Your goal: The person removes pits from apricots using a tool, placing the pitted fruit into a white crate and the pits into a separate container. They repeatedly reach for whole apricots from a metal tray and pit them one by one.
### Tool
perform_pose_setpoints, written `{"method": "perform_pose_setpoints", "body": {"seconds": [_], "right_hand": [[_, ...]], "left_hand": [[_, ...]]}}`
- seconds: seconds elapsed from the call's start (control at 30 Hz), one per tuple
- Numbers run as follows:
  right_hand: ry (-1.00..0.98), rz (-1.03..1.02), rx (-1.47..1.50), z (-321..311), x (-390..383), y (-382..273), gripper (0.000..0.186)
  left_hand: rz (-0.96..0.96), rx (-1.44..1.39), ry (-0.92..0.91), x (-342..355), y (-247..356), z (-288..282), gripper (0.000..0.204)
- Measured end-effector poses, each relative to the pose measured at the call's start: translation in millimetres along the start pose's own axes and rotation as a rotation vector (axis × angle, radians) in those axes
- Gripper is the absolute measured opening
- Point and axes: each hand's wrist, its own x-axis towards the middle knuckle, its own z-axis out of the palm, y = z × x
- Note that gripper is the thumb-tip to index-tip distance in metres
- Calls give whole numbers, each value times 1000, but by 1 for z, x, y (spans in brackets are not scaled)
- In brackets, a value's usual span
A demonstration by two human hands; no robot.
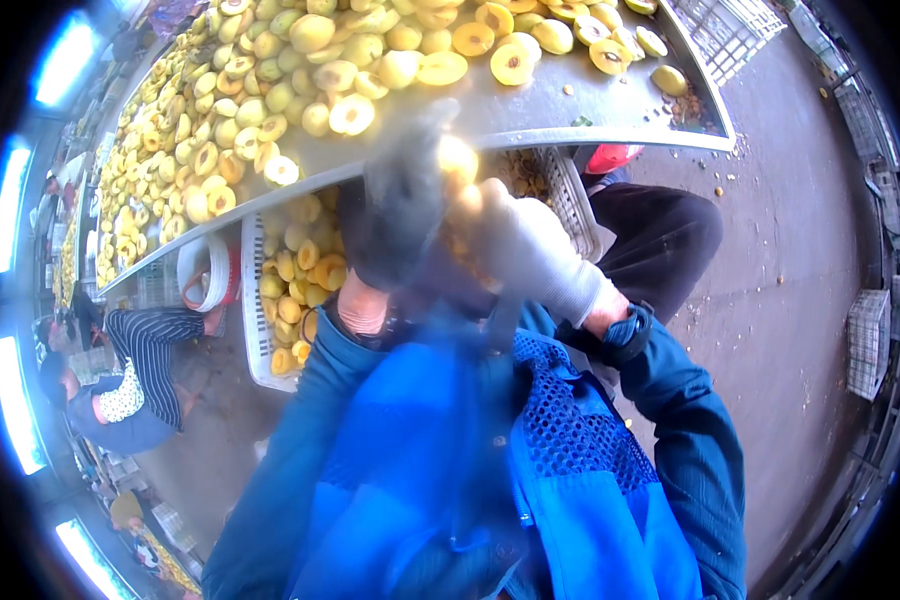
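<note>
Fruit [458, 160] sits between the two gloved hands, near the front edge of the bench [610, 134]! Blur hides whether left hand [400, 205] or right hand [542, 240] pinches it; a slack grip could send it tumbling past the nearby crate [573, 205].

Lots of fruit [270, 90] lies on the table [660, 115] in front, and more is in the crate [254, 320] down on the left.

blue vest [600, 525], teal sleeves [698, 440], dark glove [398, 200], white glove [548, 250]
</note>
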Motion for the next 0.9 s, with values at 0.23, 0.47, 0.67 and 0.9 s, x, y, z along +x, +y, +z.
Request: {"method": "perform_pose_setpoints", "body": {"seconds": [0.23, 0.47, 0.67, 0.9], "right_hand": [[-203, 434, 1446, -19, 2, -8, 27], [-153, 436, 1268, 7, -6, -9, 27], [-62, 300, 743, -5, -4, -13, 31], [-203, 455, 1319, -8, -10, -22, 20]], "left_hand": [[-78, -212, -54, 17, 0, -5, 42], [76, -155, 87, 3, 9, 4, 40], [22, -396, -85, 6, -4, -8, 33], [-40, -762, -166, 7, -4, -7, 32]]}}
